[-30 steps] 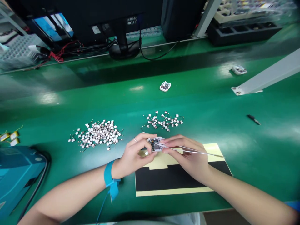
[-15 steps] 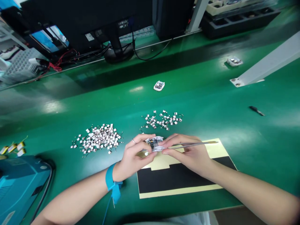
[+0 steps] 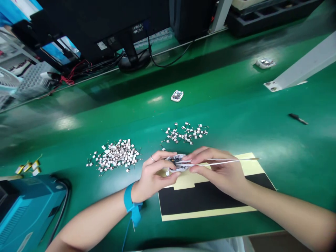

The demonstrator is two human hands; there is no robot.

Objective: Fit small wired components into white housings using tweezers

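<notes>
My left hand (image 3: pixel 154 175), with a blue strap at the wrist, grips a small white device housing (image 3: pixel 181 157) with electronics inside. Its fingers and thumb cover the left side of the housing. From the right, my right hand (image 3: pixel 223 171) pinches a pair of tweezers (image 3: pixel 220 162), their tips over the inside of the housing. Whether the tips hold a part is too small to tell. A yellow sheet with a black band (image 3: pixel 210 196) lies below both hands. Beyond them are a smaller scatter of little silvery parts with leads (image 3: pixel 186 133) and a denser heap of the same (image 3: pixel 118 154).
Two more open white housings lie on the green bench, one mid-bench (image 3: pixel 177 95), one far right (image 3: pixel 265 63). A black pen-like tool (image 3: pixel 298 118) and a grey metal post (image 3: pixel 301 66) stand right. A teal machine (image 3: pixel 28 206) sits left; a monitor (image 3: pixel 105 28) is behind.
The tweezers have opened slightly, their arms now apart, and their tips reach farther left into the housing. The housing's inside is more visible. The whole view has shifted slightly.
</notes>
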